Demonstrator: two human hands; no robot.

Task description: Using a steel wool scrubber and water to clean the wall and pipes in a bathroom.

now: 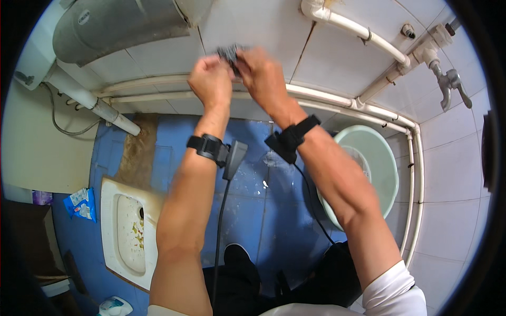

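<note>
In front of the white tiled wall, both my hands are raised and close together. Between them is a small dark grey crumpled bundle (227, 54); blur hides whether it is cloth or a scouring pad. My left hand (210, 81) has its fingers closed on the bundle's left side. From the right, my right hand (262, 73) grips it too, with its fingers curled and smeared by motion. Black straps with small cabled devices circle both wrists.
Pale pipes (321, 97) run along the wall below my hands. A light green basin (387, 158) stands at right, partly behind my right forearm, under a metal tap (449, 87). A squat toilet (109, 231) with scraps inside and a blue packet (81, 204) are at left. Wet blue floor (242, 184) shows between.
</note>
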